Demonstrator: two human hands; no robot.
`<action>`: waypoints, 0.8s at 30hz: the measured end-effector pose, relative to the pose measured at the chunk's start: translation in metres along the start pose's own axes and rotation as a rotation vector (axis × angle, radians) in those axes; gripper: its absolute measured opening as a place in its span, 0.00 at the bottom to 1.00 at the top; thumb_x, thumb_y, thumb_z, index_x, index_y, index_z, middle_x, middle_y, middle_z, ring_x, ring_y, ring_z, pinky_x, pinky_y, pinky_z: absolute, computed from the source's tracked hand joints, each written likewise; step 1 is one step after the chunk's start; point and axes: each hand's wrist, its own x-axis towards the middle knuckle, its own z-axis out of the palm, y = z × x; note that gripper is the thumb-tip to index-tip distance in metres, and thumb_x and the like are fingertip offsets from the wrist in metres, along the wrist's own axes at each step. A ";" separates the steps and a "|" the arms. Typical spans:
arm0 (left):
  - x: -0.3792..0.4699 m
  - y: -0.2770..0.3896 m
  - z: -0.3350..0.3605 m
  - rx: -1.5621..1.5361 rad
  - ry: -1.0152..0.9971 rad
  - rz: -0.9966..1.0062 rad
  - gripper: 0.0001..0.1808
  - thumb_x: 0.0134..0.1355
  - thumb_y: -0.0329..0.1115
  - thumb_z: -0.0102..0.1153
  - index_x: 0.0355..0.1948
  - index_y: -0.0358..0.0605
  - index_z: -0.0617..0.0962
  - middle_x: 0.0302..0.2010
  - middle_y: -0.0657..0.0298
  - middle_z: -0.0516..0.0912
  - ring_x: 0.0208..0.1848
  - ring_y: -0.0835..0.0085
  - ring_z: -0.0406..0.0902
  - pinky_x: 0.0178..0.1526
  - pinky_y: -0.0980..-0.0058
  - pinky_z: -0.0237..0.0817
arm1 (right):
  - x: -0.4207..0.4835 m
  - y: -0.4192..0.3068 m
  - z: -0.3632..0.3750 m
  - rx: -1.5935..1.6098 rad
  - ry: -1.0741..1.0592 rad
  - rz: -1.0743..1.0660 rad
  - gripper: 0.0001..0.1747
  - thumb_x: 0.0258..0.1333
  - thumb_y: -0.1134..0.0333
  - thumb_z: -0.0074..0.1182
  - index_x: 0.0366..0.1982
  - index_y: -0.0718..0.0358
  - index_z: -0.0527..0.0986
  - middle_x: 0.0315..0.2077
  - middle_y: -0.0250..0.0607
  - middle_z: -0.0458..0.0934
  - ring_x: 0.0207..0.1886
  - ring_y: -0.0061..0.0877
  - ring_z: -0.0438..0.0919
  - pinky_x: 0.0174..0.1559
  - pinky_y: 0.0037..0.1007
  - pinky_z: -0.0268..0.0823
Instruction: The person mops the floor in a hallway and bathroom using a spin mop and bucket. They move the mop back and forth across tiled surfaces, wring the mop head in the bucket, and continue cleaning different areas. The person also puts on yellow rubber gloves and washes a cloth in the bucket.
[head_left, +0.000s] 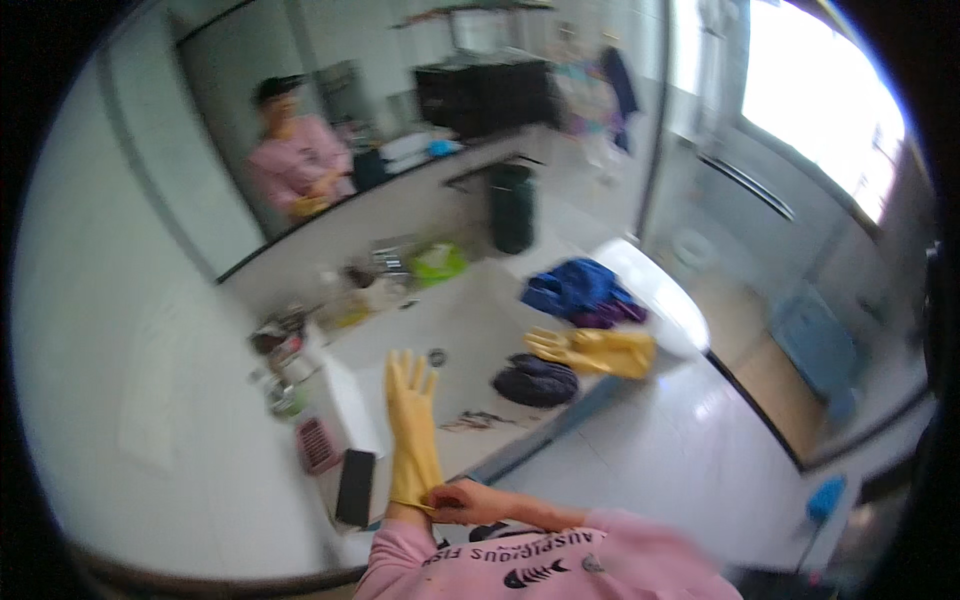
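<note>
A yellow rubber glove (414, 450) covers my left hand (411, 397), which is held up over the near left part of a white sink basin (469, 315) with its fingers apart. With bare fingers, my right hand (466, 502) pinches the glove's cuff at my left wrist. A second yellow rubber glove (611, 352) lies flat at the basin's right side. Just left of it rests a dark, bunched cloth item (536, 381). Behind that glove is a heap of blue fabric (574, 289), with a purple piece (611, 314) under its edge.
A black phone (355, 489) and a pink slotted dish (318, 445) lie on the left ledge. Bottles (349, 304), a green packet (440, 264) and a dark green cylinder (513, 208) line the back below a mirror (375, 97). A blue brush head (826, 498) stands at right.
</note>
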 end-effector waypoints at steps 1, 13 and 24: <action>0.000 -0.004 0.002 0.060 -0.012 -0.016 0.27 0.65 0.45 0.48 0.60 0.42 0.64 0.59 0.52 0.67 0.58 0.61 0.67 0.60 0.63 0.60 | -0.004 0.003 -0.005 0.087 0.005 0.060 0.12 0.56 0.64 0.53 0.36 0.65 0.72 0.23 0.38 0.76 0.26 0.20 0.73 0.28 0.24 0.66; -0.093 -0.044 0.034 0.618 0.011 -0.342 0.20 0.62 0.46 0.52 0.22 0.41 0.77 0.18 0.62 0.78 0.21 0.74 0.75 0.35 0.76 0.69 | -0.224 0.113 -0.233 0.014 1.460 0.393 0.15 0.51 0.68 0.56 0.42 0.65 0.73 0.33 0.36 0.77 0.34 0.21 0.75 0.34 0.25 0.70; -0.111 -0.106 0.167 1.117 -0.113 -0.488 0.16 0.61 0.45 0.53 0.39 0.44 0.80 0.32 0.68 0.83 0.37 0.82 0.78 0.43 0.81 0.67 | -0.250 0.145 -0.325 0.129 1.199 0.401 0.08 0.48 0.70 0.57 0.27 0.68 0.74 0.23 0.32 0.75 0.24 0.17 0.71 0.28 0.21 0.64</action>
